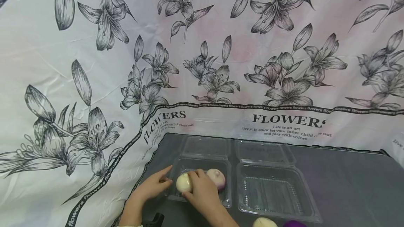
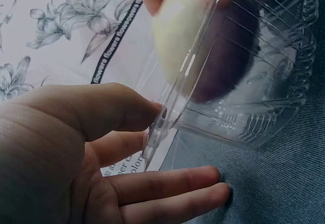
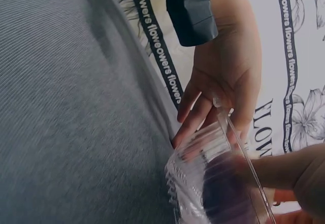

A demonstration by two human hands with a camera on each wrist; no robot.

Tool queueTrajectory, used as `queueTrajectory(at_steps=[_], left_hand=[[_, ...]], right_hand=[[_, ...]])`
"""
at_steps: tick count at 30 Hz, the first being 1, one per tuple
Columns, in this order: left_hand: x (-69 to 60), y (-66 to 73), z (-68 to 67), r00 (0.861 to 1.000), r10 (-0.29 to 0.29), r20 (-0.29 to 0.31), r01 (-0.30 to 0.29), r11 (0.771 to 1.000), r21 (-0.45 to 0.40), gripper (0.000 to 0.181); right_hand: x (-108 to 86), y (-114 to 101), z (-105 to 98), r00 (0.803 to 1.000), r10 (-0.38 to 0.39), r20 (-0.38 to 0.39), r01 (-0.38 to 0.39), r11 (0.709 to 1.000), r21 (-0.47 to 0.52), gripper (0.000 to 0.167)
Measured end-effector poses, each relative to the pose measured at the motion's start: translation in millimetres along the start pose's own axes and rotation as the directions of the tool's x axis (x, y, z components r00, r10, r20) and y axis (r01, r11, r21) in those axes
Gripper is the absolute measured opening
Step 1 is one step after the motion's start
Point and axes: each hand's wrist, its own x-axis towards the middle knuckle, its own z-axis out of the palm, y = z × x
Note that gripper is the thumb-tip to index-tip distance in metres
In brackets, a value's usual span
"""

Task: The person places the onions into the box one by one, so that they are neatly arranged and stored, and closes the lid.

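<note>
In the left clear container (image 1: 229, 181), we find the right hand (image 1: 203, 189) gripping a pale round item (image 1: 183, 183) beside a pinkish one (image 1: 216, 178). The left hand (image 1: 154, 184) pinches the rim (image 2: 161, 127), presumably for steadiness.

this looks like a makeshift booth, with flower-printed sheeting (image 1: 217, 27) hung around a grey tabletop (image 1: 350, 185).

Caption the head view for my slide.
Right hand holds a round cream item at an open clear container, left hand at the container's left edge.
</note>
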Motion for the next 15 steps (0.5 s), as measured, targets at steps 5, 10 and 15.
queueTrajectory(at_steps=[5,10,15], left_hand=[[0.1,-0.8,0.6,1.0,-0.008,0.005,0.008,1.0,-0.011,0.067],[0.5,0.8,0.2,1.0,-0.012,0.009,0.013,1.0,-0.009,0.067],[-1.1,1.0,-1.9,1.0,-0.024,0.004,0.024,1.0,-0.003,0.067]], right_hand=[[5.4,-3.9,6.4,0.997,0.066,0.034,-0.066,0.998,0.0,0.061],[8.4,-5.1,10.0,0.993,0.109,0.047,-0.111,0.993,0.038,0.064],[9.9,-7.6,13.3,0.991,0.129,0.037,-0.132,0.988,0.075,0.067]])
